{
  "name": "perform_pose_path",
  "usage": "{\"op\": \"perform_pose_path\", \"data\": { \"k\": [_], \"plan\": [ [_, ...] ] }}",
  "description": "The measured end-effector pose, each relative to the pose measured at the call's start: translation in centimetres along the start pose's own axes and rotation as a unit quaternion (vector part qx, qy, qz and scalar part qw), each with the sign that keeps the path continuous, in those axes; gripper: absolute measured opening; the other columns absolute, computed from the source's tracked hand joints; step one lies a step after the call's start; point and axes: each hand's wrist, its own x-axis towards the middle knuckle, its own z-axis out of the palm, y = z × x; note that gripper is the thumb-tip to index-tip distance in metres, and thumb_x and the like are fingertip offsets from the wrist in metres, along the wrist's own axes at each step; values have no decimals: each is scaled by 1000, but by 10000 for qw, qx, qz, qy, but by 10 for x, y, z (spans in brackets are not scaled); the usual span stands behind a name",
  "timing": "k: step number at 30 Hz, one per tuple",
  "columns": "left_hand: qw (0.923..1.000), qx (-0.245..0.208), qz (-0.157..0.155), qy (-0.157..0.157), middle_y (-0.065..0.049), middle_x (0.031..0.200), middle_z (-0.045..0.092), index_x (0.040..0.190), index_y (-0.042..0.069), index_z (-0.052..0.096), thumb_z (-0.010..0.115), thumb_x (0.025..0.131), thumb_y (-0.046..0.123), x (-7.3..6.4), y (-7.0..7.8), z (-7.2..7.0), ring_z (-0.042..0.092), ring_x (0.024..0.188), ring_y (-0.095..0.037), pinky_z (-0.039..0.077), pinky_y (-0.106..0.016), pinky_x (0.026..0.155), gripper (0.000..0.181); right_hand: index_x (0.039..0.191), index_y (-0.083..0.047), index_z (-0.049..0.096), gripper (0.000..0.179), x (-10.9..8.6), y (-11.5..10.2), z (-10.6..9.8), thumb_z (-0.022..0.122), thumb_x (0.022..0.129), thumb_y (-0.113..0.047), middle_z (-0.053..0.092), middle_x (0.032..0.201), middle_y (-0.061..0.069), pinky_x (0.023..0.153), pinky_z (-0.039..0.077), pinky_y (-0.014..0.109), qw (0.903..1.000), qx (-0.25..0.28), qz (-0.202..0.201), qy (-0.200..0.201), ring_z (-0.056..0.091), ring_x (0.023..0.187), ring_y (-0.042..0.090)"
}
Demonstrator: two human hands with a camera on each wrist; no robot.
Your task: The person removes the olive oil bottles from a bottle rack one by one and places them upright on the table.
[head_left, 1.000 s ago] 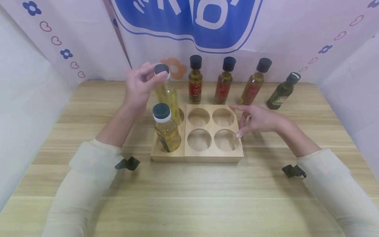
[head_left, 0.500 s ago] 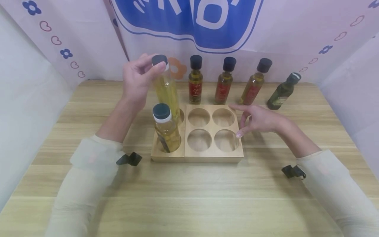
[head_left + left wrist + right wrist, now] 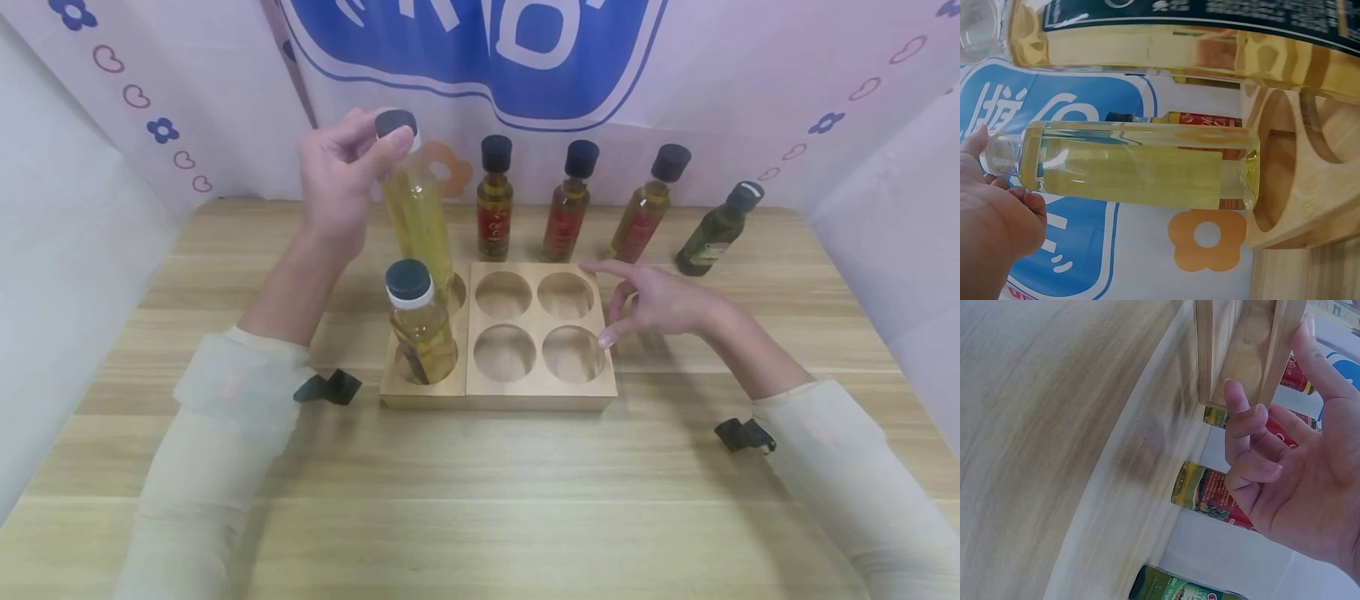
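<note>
My left hand (image 3: 335, 179) pinches a tall clear bottle of yellow oil (image 3: 414, 212) by its dark-capped neck. The bottle stands a little tilted above the rear-left hole of a wooden bottle rack (image 3: 540, 396); in the left wrist view its base is close to that hole's rim. A second oil bottle (image 3: 423, 337), green-capped, sits in the front-left hole and partly covers the first in the head view. At the rack's right end, my right hand (image 3: 660, 300) touches the back corner with a straight forefinger and the edge with its thumb.
Behind the rack stand three black-capped bottles with red labels, among them a left one (image 3: 494, 204), a middle one (image 3: 567, 204) and a right one (image 3: 642, 212). A dark green bottle (image 3: 712, 233) leans at the right. A printed curtain (image 3: 225, 100) hangs behind the wooden table (image 3: 480, 517).
My left hand has risen and shifted slightly left, lifting the tall oil bottle higher. The right hand and the rack have kept their places.
</note>
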Motion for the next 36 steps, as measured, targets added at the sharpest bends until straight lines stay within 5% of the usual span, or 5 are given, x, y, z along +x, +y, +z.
{"op": "perform_pose_path", "data": {
  "k": [15,22,25,32,36],
  "plan": [
    [9997,111,105,198,1,74,55,91,6,83,75,89,-1,24,6,3,41,67,-14,36,-22,60,11,165,-17,26,114,-1,1,-1,94,75,-29,72,90,6,68,54,34,10000,6,75,-4,67,76,30],
    [9973,55,-540,504,-3,75,54,93,4,82,80,86,1,40,7,5,42,72,-12,36,-22,64,8,166,-19,23,115,-2,5,-1,93,76,-31,72,88,7,71,55,35,9997,238,71,-86,68,84,27],
    [9965,234,-572,559,-2,74,51,92,5,82,82,86,3,48,4,6,41,75,-11,35,-22,66,7,166,-19,23,114,-2,7,0,93,76,-29,72,87,8,70,55,35,9995,292,58,-73,68,84,28],
    [9937,270,-791,746,0,77,69,89,6,82,85,84,3,63,-1,9,52,102,-9,34,-14,101,7,166,-17,23,113,-3,4,0,93,77,-29,72,86,6,74,54,36,9999,162,-8,-32,67,83,25],
    [9873,252,-1305,872,-4,103,72,100,2,81,86,84,3,66,-11,7,54,129,-11,34,-14,111,17,166,-15,22,113,-3,1,0,92,78,-30,71,86,5,76,53,38,9999,119,-79,-53,67,82,24]
  ]
}}
